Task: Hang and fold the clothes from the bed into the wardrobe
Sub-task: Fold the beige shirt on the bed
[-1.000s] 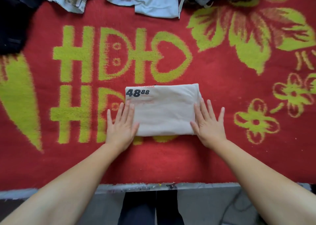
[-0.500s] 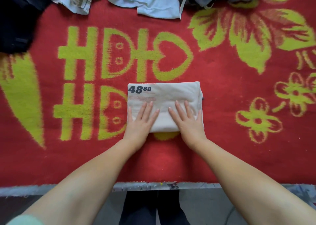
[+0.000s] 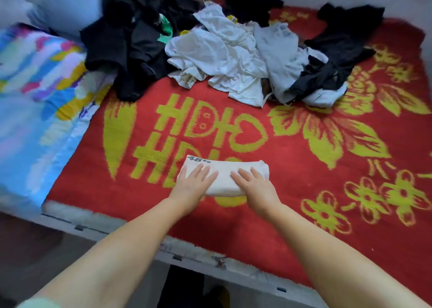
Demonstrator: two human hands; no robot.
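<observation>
Your folded white garment (image 3: 225, 178) lay as a compact rectangle on the red blanket (image 3: 292, 186) of the bed, close to the near edge. Dark printed numbers reading "48" showed at its far left corner. Your left hand (image 3: 192, 185) rested flat on the left half of the bundle, fingers together and stretched out, gripping nothing. Your right hand (image 3: 256, 185) lay the same way on the right half, palm down, fingers extended. The two hands were near each other but not touching.

The near edge of the garment was partly covered by both hands. The yellow lettering woven into the blanket ran under the bundle and was cut off there. To the left, a blue patterned bedcover (image 3: 35, 111) was smeared by motion blur, so its pattern was hard to make out.

At the far side of the bed, well apart from the bundle, sat a heap of unfolded clothes (image 3: 233, 55), black and white pieces tangled together. Open blanket lay between that heap and the bundle, and more to the right. The pale bed frame edge (image 3: 191, 252) ran just below your forearms.
</observation>
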